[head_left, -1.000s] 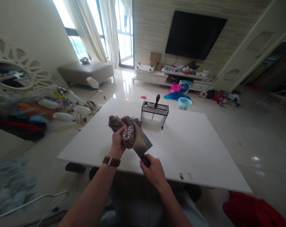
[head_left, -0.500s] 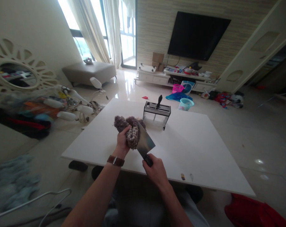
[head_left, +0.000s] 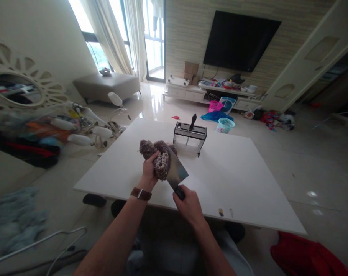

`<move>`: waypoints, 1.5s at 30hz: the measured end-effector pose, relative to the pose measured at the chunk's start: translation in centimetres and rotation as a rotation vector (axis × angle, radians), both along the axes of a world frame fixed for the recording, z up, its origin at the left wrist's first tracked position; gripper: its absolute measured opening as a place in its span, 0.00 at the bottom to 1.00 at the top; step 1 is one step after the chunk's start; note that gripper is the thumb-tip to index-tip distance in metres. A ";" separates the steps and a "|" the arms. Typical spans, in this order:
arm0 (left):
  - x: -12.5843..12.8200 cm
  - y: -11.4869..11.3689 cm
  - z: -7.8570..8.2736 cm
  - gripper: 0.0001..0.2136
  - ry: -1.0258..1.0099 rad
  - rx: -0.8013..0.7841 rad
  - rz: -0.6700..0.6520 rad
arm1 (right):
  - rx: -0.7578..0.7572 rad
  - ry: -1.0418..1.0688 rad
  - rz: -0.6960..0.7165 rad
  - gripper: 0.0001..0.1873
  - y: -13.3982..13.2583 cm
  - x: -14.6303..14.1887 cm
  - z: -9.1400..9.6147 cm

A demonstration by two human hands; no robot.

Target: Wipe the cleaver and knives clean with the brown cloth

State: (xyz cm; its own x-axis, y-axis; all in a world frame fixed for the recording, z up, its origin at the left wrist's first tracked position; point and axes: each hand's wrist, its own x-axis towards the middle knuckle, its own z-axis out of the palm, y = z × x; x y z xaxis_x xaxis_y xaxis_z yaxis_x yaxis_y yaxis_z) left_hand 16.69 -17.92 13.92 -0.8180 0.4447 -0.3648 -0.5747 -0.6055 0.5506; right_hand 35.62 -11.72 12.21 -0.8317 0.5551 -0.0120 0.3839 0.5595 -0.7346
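Note:
My left hand (head_left: 150,168) is closed on a bunched brown-grey fluffy cloth (head_left: 161,163), with the thumb on top and the other fingers hidden in it. A brown strap circles that wrist. My right hand (head_left: 188,203) grips the black handle of a cleaver (head_left: 176,172), whose broad blade slants up and left. The blade's upper part lies against the cloth's right side; its far edge is partly covered. Just beyond stands a knife holder (head_left: 189,138) with a black top, clear sides and one black handle sticking up out of it.
The white table (head_left: 234,172) spans the space before me, with two small stickers (head_left: 221,212) near its front edge. Past it on the floor are a light-blue basket (head_left: 225,125) and a pink basket (head_left: 215,106). A lamp with white shades (head_left: 102,132) lies at left.
The view has shifted slightly. Both hands keep their holds, and the cloth and cleaver stay almost in the same place.

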 end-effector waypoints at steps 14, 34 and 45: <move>-0.1 0.1 -0.5 0.13 -0.004 0.015 -0.004 | -0.019 -0.016 -0.003 0.09 -0.1 0.0 0.1; 0.6 0.6 0.2 0.10 -0.011 -0.029 -0.005 | -0.019 -0.004 -0.010 0.09 -0.2 0.1 -0.2; 0.8 0.7 -0.1 0.11 -0.016 -0.017 -0.015 | -0.051 -0.005 -0.013 0.09 -0.3 0.0 -0.1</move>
